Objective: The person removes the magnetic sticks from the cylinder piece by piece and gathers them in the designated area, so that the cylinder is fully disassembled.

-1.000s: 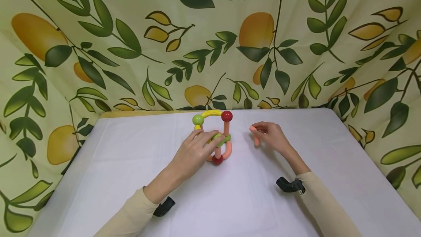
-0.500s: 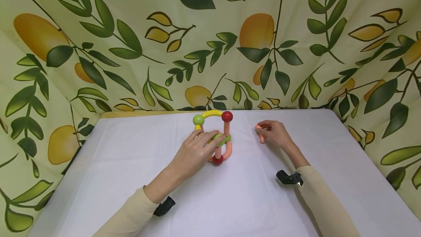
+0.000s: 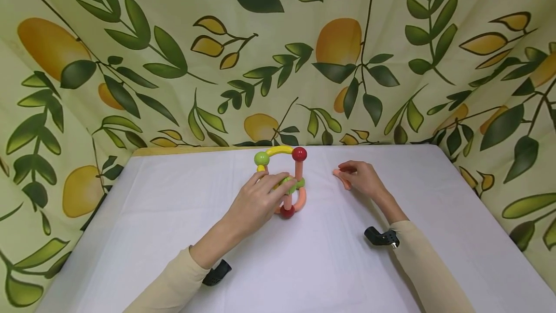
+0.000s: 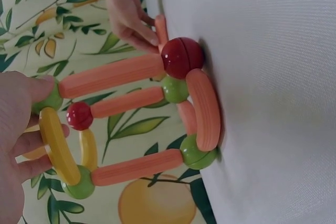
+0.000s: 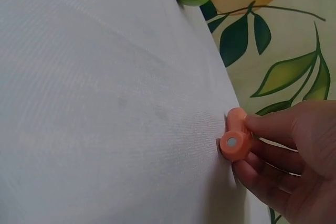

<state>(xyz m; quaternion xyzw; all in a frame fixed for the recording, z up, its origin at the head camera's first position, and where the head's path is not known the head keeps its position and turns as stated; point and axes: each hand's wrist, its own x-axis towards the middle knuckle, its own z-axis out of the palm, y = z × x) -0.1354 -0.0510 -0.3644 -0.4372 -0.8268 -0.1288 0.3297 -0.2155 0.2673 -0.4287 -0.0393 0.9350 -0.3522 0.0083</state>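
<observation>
A cage-like frame of magnetic sticks and balls stands on the table, with salmon upright sticks (image 4: pixel 113 74), yellow curved sticks (image 4: pixel 59 145), and red balls (image 3: pixel 299 154) and green balls (image 4: pixel 198 151). My left hand (image 3: pixel 258 202) holds its top from the near left, thumb at a green top ball and fingers behind a yellow curved stick. It hides part of the frame in the head view. To the right, my right hand (image 3: pixel 364 178) pinches a loose salmon curved stick (image 5: pixel 236 142) between thumb and fingers, low over the cloth. A grey magnet shows in its end.
A white cloth (image 3: pixel 304 264) covers the table. Behind the far table edge hangs a curtain (image 3: pixel 278 81) with leaf and fruit print. Black wrist camera mounts (image 3: pixel 381 236) jut from both sleeves.
My right hand first shifts slightly right with the curved stick, then the stick turns in its fingers, its far end swinging left. The left hand and the frame stay put.
</observation>
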